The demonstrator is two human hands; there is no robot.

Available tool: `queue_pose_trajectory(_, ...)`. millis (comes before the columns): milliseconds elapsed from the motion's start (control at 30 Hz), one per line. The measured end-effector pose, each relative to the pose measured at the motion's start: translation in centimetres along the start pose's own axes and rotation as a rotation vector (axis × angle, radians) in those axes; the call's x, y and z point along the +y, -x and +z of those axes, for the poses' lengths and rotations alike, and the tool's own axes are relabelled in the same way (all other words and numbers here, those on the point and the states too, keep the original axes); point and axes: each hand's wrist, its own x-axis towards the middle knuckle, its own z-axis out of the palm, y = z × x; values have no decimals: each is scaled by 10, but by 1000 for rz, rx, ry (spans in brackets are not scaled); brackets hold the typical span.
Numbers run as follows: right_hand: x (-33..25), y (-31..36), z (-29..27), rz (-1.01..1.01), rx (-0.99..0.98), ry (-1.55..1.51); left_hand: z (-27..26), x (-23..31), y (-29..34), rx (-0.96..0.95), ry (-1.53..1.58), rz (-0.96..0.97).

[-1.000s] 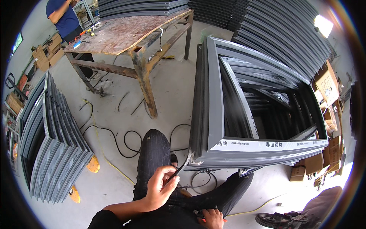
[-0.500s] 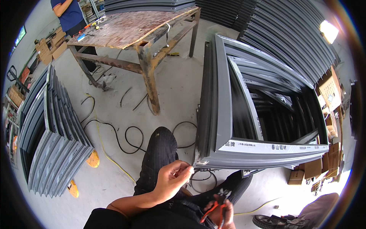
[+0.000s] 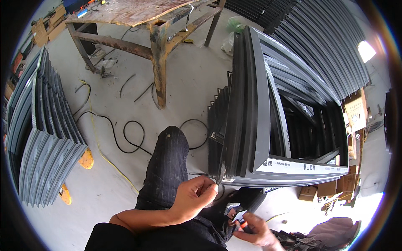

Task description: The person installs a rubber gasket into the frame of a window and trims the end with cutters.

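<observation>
My left hand (image 3: 197, 197) is closed in a pinch at the near left lower corner of the top dark grey metal frame (image 3: 261, 125) of a stack. Its fingertips meet the end of a thin dark strip (image 3: 220, 176) at that corner; what exactly they grip is too small to make out. Low in the view, beside my thigh, my right hand (image 3: 258, 231) is closed around pliers (image 3: 243, 224) with red-orange and dark handles. Motion smears this hand, and the pliers are partly covered by its fingers.
A worn wooden-topped table (image 3: 121, 14) with rusty legs stands ahead. More grey frames (image 3: 54, 138) lean at the left on orange supports (image 3: 86, 160). Black cable (image 3: 134, 121) and a yellow cord (image 3: 104, 154) lie on the floor. Cardboard boxes (image 3: 307, 193) stand at the right.
The view has shifted a little. My right hand has turned and moved right, with the pliers less visible now. My left hand stays pinched at the frame corner.
</observation>
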Motion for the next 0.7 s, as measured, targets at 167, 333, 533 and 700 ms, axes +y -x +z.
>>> queue_pose_trajectory(167,-80,-35,-11,-265,-104,494,-10,4,-2,-61,-32,-55)
queue_pose_trajectory(333,-97,-49,-22,-167,-244,569,-16,14,-3,-90,-40,-139)
queue_pose_trajectory(533,-103,-54,-20,-211,-267,557,-18,18,-4,-150,-80,-58)
queue_pose_trajectory(700,-98,-59,-19,-271,-240,567,-20,28,-6,-162,-229,54)
